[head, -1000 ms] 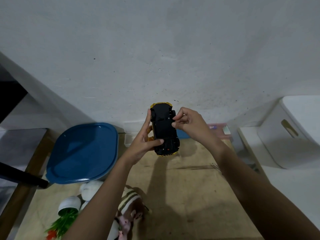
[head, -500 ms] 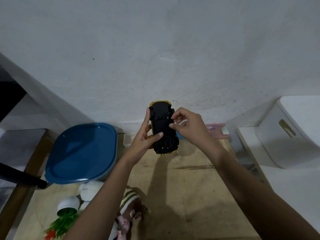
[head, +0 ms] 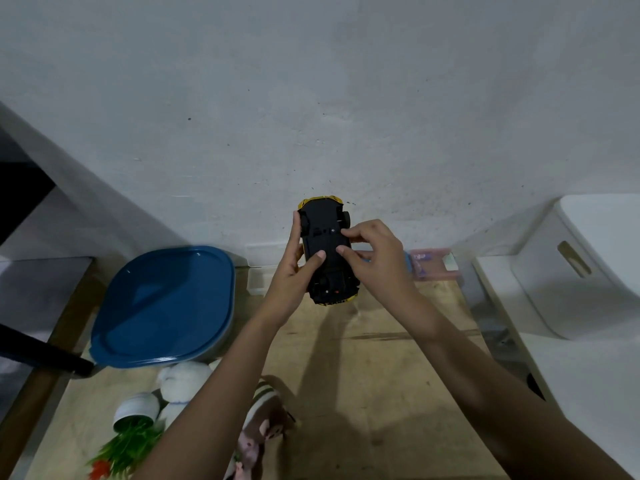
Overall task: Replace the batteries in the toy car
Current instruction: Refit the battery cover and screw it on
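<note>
Toy car held upside down in both hands, in the air over the far part of the tabletop.
The left hand grips it from nine o'clock, thumb laid across the black underside and fingers wrapped behind. The right hand, at three o'clock, pinches at the underside with curled fingers and thumb. One yellow end points to twelve o'clock. A blue-lidded container sits at nine o'clock.
</note>
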`<action>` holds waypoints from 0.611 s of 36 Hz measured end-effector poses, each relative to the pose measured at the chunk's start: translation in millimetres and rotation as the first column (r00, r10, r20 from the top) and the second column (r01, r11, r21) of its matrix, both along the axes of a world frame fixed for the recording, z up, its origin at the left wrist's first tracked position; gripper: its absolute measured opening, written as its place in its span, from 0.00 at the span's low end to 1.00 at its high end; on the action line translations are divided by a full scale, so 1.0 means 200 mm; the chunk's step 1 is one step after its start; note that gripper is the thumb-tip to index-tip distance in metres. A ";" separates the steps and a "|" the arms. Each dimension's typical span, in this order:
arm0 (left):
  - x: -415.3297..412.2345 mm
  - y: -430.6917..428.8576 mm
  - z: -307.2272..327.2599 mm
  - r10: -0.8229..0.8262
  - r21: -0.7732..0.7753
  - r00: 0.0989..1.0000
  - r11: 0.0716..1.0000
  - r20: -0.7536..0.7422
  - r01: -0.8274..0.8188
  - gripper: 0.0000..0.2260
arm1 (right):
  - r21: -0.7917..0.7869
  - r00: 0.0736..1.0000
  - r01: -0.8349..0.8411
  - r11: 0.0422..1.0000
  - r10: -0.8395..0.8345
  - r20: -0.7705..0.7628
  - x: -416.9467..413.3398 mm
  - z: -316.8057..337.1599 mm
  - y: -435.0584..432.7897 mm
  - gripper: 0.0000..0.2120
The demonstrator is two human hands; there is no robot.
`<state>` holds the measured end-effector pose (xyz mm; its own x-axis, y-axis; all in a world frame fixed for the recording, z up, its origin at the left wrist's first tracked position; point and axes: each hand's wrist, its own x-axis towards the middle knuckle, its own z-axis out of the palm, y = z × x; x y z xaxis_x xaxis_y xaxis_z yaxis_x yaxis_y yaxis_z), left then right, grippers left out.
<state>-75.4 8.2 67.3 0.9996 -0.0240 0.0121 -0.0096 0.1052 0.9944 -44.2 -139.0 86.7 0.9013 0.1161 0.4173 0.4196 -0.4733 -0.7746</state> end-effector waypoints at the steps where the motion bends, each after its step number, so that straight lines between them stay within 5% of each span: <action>1: 0.00 0.00 0.00 0.002 0.004 1.000 1.000 0.003 -0.002 0.32 | 0.006 1.000 0.005 1.000 -0.005 0.003 0.00 -0.01 0.00 0.09; 9: 0.00 -0.01 -0.01 0.021 -0.007 1.000 1.000 0.011 -0.021 0.32 | 0.013 0.999 0.026 1.000 -0.027 0.024 0.00 -0.03 0.02 0.09; 16: 0.00 -0.01 -0.03 0.024 0.012 1.000 1.000 -0.016 -0.024 0.32 | -0.202 0.993 -0.028 0.979 0.050 0.107 -0.03 -0.07 0.02 0.11; 20: 0.00 0.00 -0.04 0.009 0.016 1.000 1.000 -0.028 -0.009 0.32 | -0.104 1.000 -0.018 0.994 0.020 0.019 -0.01 -0.08 0.02 0.12; 22: 0.00 0.00 -0.04 0.003 0.021 1.000 1.000 -0.029 -0.002 0.31 | 0.034 0.987 0.012 0.999 -0.006 -0.158 -0.01 -0.06 0.02 0.16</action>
<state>-76.2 8.3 59.7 0.9996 -0.0213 -0.0174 0.0191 0.0843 0.9963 -46.7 -135.0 73.8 0.9571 0.0954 0.2735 0.2866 -0.4479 -0.8469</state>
